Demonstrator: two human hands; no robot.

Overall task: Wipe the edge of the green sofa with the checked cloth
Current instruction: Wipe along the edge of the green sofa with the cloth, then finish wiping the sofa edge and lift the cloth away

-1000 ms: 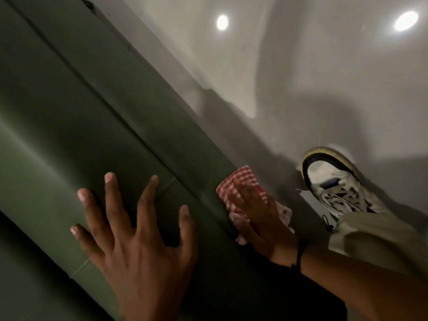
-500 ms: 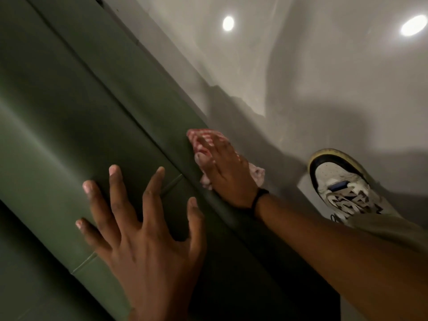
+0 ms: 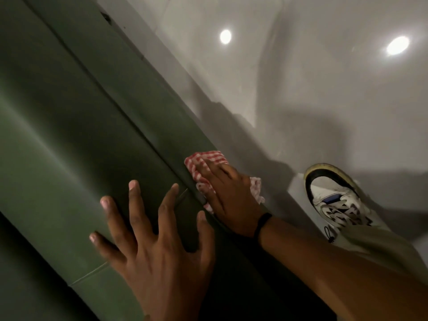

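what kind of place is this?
Likely an indoor living space: a green sofa stands on a glossy pale floor that mirrors ceiling spotlights; a sneaker stands beside it.

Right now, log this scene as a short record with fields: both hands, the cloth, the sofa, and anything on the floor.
left hand: flat on the green sofa, fingers spread, holding nothing
right hand: palm down, pressing the checked cloth onto the sofa's outer edge
cloth: red and white, bunched, partly hidden under the hand
wrist: dark band on the right arm
floor: pale, glossy, reflecting two round lights
shoe: white sneaker beside the sofa
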